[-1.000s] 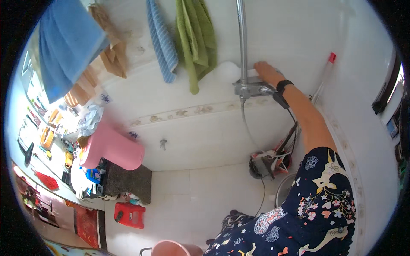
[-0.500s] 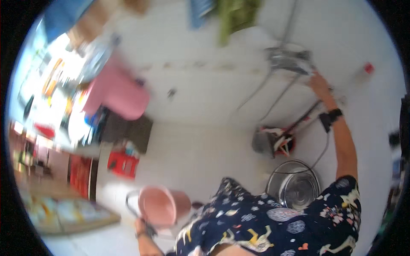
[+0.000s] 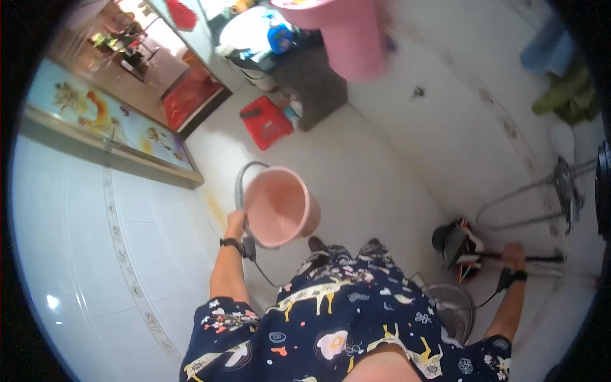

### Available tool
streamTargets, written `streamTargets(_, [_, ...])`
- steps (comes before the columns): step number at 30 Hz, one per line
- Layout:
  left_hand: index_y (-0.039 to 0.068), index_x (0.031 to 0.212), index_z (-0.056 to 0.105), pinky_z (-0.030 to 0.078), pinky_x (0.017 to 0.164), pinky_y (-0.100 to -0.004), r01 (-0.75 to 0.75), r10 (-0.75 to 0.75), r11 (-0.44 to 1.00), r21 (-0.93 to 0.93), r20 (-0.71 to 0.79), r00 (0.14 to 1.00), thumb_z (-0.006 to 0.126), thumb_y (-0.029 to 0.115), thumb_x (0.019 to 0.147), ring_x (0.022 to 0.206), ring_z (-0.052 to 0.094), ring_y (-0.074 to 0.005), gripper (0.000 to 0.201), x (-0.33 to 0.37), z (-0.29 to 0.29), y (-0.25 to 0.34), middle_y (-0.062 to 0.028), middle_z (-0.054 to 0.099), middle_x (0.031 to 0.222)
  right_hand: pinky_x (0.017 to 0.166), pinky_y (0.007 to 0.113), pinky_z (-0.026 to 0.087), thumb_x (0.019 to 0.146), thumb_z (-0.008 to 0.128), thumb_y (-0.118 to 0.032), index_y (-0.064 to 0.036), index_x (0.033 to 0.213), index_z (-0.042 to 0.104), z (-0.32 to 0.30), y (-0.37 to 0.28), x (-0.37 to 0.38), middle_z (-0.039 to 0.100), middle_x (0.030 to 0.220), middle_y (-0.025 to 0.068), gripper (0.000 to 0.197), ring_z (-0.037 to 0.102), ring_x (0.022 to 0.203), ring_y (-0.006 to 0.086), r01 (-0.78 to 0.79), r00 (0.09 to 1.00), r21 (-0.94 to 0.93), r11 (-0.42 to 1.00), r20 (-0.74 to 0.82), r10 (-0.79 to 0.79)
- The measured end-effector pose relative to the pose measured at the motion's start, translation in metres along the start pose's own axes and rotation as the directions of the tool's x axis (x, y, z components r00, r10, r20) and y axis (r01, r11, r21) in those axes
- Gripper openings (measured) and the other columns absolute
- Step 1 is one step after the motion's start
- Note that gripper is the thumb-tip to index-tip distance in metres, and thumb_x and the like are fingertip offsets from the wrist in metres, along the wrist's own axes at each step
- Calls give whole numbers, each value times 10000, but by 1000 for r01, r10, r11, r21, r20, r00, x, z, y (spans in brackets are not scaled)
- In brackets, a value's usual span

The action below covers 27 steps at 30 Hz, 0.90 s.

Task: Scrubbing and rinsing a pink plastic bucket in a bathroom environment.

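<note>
One bucket (image 3: 283,207), pale pink, round, hangs or stands left of the legs, mouth upward; the left hand (image 3: 237,223) grasps its one grey handle (image 3: 239,181). The right hand (image 3: 514,256) is at one black pole (image 3: 546,258); its grip I cannot tell. Beyond: one basin (image 3: 453,308), one red stool (image 3: 267,124), two towels (image 3: 568,95).

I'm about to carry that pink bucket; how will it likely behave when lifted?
The pink bucket is probably light, as its inside looks bare. Its smooth, plastic-looking wall should stay fairly stiff. With the left hand at one side, it may tilt.
</note>
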<state>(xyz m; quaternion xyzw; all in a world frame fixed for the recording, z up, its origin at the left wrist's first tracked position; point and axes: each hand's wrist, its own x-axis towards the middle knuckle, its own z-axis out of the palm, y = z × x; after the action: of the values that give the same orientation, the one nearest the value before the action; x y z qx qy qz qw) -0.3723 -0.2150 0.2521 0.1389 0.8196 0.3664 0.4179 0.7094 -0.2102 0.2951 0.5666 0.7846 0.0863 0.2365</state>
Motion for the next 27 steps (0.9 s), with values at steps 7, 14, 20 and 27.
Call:
streamTargets(7, [30,802,523,418,415,-276,121,-112,991,-62,133,985,613,68,750,463,523,-151,111,-36,-33,-23,-56,536,560,617,359,489,895,512,-253,-4,1125,571,-111,-230,110,644,989,160,344,633,732,238,-622,779,759,193,626,46])
streamTargets(14, [-5,728,566,412,469,-283,-151,150,989,-4,113,982,617,114,751,506,526,-140,132,1,-51,-10,-50,551,605,840,372,462,861,549,-211,21,1188,529,-170,-298,243,627,1068,192,402,599,991,305,-325,927,744,583,373,40])
streamTargets(20, [27,733,562,397,466,-267,-45,45,999,-14,12,999,631,115,758,512,511,-118,115,27,-110,-19,-31,543,605,888,383,449,870,538,-228,-1,1202,534,-228,-383,334,577,1155,225,402,575,1039,338,-295,849,786,544,477,-228])
streamTargets(27, [-21,932,593,382,477,-260,20,-22,1000,-22,-80,997,629,151,800,531,478,-102,220,68,-85,2,-22,556,670,854,403,466,858,546,-234,-52,1124,594,-322,-478,512,612,1082,182,326,582,1009,333,311,849,656,687,133,-511])
